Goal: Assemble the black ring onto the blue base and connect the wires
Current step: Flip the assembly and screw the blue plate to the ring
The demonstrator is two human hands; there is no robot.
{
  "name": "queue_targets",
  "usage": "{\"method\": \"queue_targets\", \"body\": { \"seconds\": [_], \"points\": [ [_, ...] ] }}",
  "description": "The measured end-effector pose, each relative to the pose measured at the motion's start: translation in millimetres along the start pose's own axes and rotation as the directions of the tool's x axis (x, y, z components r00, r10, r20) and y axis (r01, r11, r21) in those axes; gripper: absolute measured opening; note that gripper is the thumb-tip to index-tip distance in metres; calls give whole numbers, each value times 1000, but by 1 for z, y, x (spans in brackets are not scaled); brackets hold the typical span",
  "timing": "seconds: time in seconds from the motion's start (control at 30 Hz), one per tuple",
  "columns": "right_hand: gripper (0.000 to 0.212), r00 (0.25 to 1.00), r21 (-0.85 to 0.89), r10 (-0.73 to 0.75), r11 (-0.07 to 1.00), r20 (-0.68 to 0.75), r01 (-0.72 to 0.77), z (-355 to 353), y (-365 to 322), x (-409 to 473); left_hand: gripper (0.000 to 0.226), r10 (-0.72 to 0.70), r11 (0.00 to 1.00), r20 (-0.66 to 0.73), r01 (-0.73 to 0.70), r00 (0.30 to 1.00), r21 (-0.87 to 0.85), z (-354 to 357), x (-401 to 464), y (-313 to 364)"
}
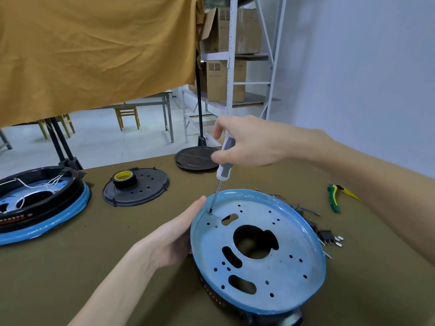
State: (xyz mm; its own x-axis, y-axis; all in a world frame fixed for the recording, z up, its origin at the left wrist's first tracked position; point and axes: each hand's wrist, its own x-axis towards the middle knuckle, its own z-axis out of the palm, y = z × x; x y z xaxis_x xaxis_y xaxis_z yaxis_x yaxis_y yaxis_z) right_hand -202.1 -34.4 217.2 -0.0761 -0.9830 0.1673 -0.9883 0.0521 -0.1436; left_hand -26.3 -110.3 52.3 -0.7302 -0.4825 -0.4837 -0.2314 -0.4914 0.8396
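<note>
My right hand is curled round the grey-and-white plastic handle of a slim steel-shafted screwdriver, holding it nearly upright so the tip bears down on a small screw near the far-left rim of the round blue enamelled metal base. I judge that the upright hold keeps the tip seated.

My left hand lies flat-fingered against the base's left edge, touching the rim, apparently to stop it turning. The base lies plate-up near me, and the black plastic ring shows only as a dark band under its near edge.

Loose black switches and wires lie just beside the right rim, green-handled pliers beyond them, so that side is tight. To the left the olive table gives room before a second blue-and-black unit and a black perforated cover with a tape roll.
</note>
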Motion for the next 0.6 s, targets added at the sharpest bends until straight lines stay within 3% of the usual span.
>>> {"method": "queue_targets", "body": {
  "seconds": [0.1, 0.17, 0.23, 0.33, 0.4, 0.47, 0.53, 0.6],
  "points": [
    [25, 995, 73, -17, 997, 99, 10, -9, -3, -3, 47, -22, 998, -17, 21, 1000, -59, 2, -2, 0],
    [18, 999, -52, -37, 998, 7, 37, -4, -7, -3, 41, -22, 997, -31, 20, 999, -78, 3, -1, -1],
    [32, 999, -142, -24, 990, -39, 18, -2, -10, -3, 39, -22, 995, -48, 17, 999, -99, 2, 0, -3],
    [36, 983, 61, 29, 997, 181, -40, -12, -11, -7, 42, -20, 990, -70, 10, 997, -139, -1, 2, -6],
    [40, 970, 85, 17, 996, 241, -39, -13, -10, -8, 50, -28, 984, -81, 14, 996, -175, -1, 3, -9],
    [28, 984, -14, 17, 1000, 179, -15, -3, -11, -8, 58, -19, 983, -89, 2, 996, -184, 0, 3, -13],
    [32, 996, -99, 29, 995, 85, -20, 4, -12, -7, 60, 0, 983, -92, -16, 996, -182, 2, 3, -16],
    [38, 988, -47, 61, 997, 140, -54, 2, -11, -6, 59, 9, 983, -89, -25, 996, -184, 3, 2, -17]
  ]
}}
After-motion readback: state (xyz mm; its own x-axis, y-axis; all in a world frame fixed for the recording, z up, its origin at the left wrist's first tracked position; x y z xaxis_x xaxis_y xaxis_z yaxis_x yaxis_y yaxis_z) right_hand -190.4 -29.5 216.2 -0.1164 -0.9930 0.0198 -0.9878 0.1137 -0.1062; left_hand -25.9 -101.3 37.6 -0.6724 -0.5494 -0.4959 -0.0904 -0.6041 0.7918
